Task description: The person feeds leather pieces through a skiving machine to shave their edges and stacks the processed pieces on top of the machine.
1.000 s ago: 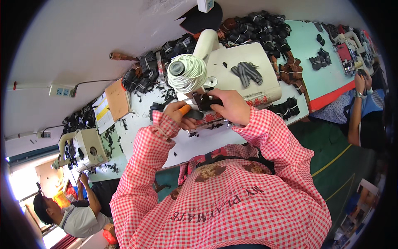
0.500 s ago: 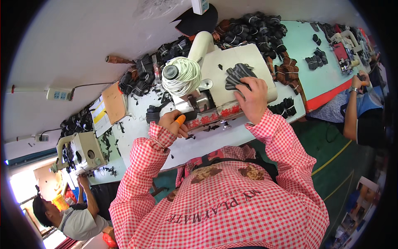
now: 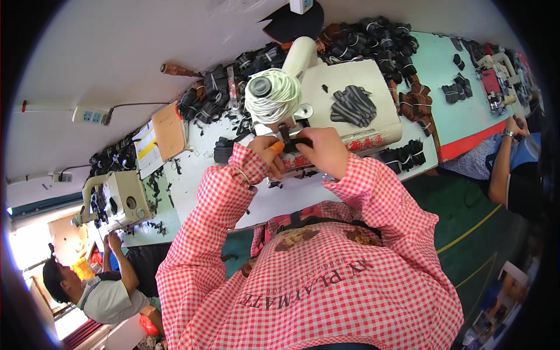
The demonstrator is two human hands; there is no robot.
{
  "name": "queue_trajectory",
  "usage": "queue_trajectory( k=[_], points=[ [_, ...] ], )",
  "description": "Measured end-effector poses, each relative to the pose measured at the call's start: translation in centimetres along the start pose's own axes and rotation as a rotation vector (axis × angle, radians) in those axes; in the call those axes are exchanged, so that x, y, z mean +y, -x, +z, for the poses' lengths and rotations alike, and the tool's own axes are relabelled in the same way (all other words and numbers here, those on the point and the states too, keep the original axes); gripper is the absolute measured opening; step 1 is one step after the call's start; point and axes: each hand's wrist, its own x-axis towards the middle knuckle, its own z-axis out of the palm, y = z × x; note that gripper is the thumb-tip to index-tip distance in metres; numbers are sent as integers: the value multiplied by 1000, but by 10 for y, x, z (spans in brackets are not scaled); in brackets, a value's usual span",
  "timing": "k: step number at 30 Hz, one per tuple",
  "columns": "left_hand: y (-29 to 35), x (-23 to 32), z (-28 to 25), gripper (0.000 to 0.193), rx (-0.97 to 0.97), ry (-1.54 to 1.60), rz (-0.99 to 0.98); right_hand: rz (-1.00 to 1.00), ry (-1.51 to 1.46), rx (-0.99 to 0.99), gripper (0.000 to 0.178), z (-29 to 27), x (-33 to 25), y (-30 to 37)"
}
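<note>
My left hand (image 3: pixel 267 155), with an orange finger cover (image 3: pixel 277 148), is closed at the front edge of a cream bench machine (image 3: pixel 373 135). What its fingers hold is hidden. Right beside it, my right hand (image 3: pixel 326 150) pinches a short black strip (image 3: pixel 298 142) under the machine's head. Its fingertips almost meet those of the left. A loose stack of black strips (image 3: pixel 353 106) lies fanned out on the machine's flat top, to the right. Pale elastic bands (image 3: pixel 273 96) are wound thickly around the machine's head. Another black bundle (image 3: pixel 223 150) lies left of my left hand.
Tied black bundles (image 3: pixel 373 49) crowd the back of the table, with brown ones (image 3: pixel 415 100) at the right. Black scraps litter the white tabletop (image 3: pixel 201 192). A brown board (image 3: pixel 169 132) lies at left. One person (image 3: pixel 105 291) works at left, another (image 3: pixel 504 157) at right.
My right hand has left the stack of black strips and moved left to the machine's front edge with one strip. The left hand stays by the machine. The view has shifted slightly.
</note>
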Motion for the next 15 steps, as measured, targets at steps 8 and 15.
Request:
queue_trajectory(
  k=[8,15],
  points=[
    [11,-32,-39,21,217,125,177,-254,368,445,27,-58,31,12],
    [-18,-134,-98,40,695,-442,328,-277,528,467,35,-59,45,16]
  ],
)
